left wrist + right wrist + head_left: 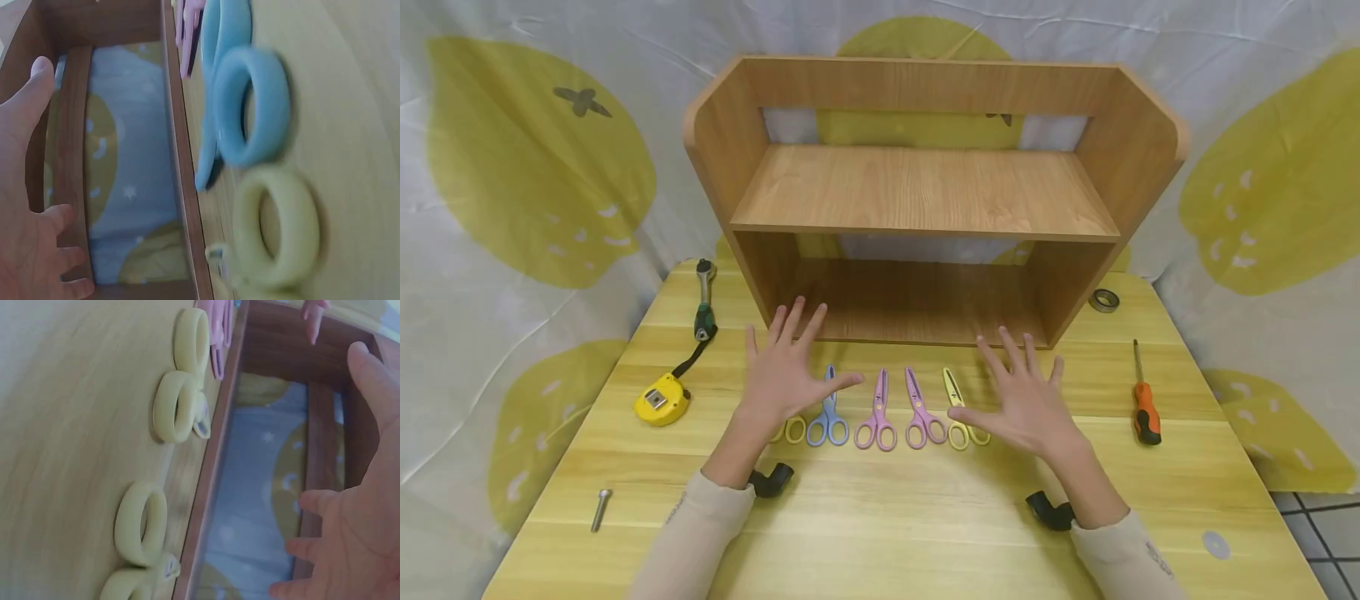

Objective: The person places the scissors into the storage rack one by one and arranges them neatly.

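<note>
Several small scissors lie in a row on the wooden table [880,517] in front of an empty wooden shelf unit [925,192]: blue scissors [829,417], two pink scissors [877,421] and yellow scissors [958,412]. My left hand [790,375] hovers with spread straight fingers over the left end of the row, hiding most of another yellow pair [793,429]. My right hand [1026,400] is spread flat over the right end. Neither hand holds anything. The left wrist view shows the blue handle [253,106] and a yellow handle [278,228]. The right wrist view shows two yellow pairs [178,406].
A ratchet wrench [703,300] and a yellow tape measure [661,400] lie at the left, with a bolt [600,508] near the front left. At the right lie an orange screwdriver [1145,400], a dark ring [1103,300] and a small disc [1216,544]. A leaf-patterned cloth hangs behind.
</note>
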A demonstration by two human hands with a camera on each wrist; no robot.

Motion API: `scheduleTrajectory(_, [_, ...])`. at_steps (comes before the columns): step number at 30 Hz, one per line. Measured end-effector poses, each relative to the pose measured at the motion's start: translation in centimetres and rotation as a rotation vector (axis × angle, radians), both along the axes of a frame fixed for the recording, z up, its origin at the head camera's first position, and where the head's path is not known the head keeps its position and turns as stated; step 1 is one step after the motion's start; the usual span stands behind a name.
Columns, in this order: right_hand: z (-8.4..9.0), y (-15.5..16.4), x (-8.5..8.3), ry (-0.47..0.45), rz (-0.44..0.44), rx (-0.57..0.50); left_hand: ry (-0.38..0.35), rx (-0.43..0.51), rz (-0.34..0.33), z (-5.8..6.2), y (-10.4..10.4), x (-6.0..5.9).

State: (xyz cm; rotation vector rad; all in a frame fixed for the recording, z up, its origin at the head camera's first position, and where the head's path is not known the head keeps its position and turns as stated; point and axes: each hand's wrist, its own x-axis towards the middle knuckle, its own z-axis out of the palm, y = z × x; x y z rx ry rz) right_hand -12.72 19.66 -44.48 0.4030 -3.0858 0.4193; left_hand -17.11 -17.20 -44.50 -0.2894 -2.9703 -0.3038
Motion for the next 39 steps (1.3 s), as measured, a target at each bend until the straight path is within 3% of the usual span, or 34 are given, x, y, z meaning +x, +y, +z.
scheduleTrajectory(10, [-0.2, 2.5, 1.1, 0.049, 0.023, -0.12, 0.19, 0.197, 0.032, 0.1, -2.7, -0.5])
scheduleTrajectory(14, [-0.4, 3.6, 1.7, 0.044, 0.005, -0.193, 0.255, 0.353, 0.053, 0.2, -3.4, -0.7])
scheduleTrajectory(21, [-0.7, 5.3, 2.8, -0.048, -0.044, -0.292, 0.347, 0.609, 0.079, 0.7, -4.4, -1.3])
scheduleTrajectory(30, [-2.0, 8.0, 4.0, -0.083, -0.073, -0.349, 0.298, 0.796, 0.119, -0.1, -4.6, -3.2])
scheduleTrajectory(39, [-3.0, 8.8, 4.1, -0.131, -0.038, -0.381, 0.319, 0.842, 0.176, -0.1, -5.7, -4.3])
